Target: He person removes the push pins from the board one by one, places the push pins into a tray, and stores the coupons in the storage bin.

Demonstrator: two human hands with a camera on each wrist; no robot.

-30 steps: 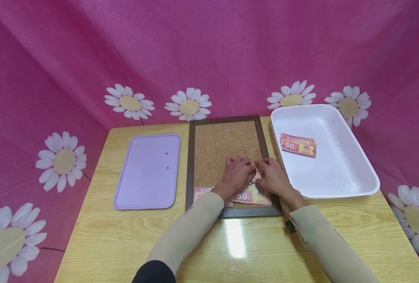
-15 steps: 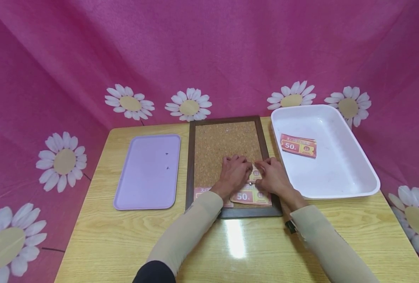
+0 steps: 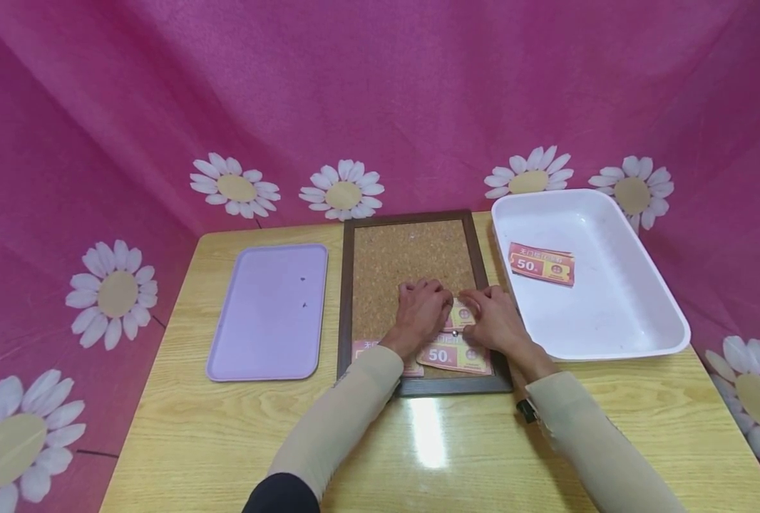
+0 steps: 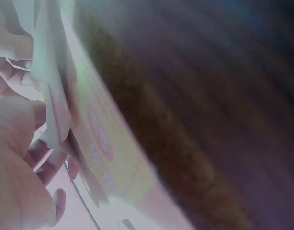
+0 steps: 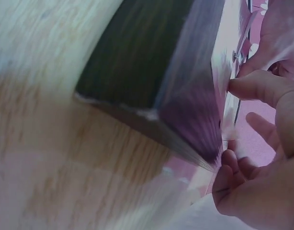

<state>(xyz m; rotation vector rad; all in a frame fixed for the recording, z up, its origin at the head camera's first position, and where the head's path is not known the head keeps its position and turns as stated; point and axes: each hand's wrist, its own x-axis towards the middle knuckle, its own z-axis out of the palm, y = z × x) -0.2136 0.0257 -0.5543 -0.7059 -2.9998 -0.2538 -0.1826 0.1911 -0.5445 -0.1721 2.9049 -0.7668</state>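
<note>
A framed cork board [image 3: 412, 263] lies on the table. Near its lower right, my left hand [image 3: 418, 313] and right hand [image 3: 498, 320] hold opposite ends of a coupon [image 3: 460, 315]. My right thumb [image 5: 254, 87] is at the coupon's edge in the right wrist view. Just below, a pink and yellow coupon [image 3: 444, 355] marked 50 lies on the cork, with a shiny pin head [image 3: 455, 333] at its top edge. Another coupon [image 3: 367, 348] to the left is partly hidden by my left arm. In the left wrist view, a coupon [image 4: 108, 139] appears close and blurred.
A purple tray [image 3: 261, 313] with two small dark pins [image 3: 304, 305] lies left of the board. To the right stands a white bin [image 3: 598, 299] with a stack of coupons [image 3: 542, 264] inside. A pink flowered curtain [image 3: 380, 107] borders the table [image 3: 476, 456].
My left hand has shifted slightly left, uncovering more of the upper coupon between my hands. My right hand has barely moved. The tray and bin are unchanged.
</note>
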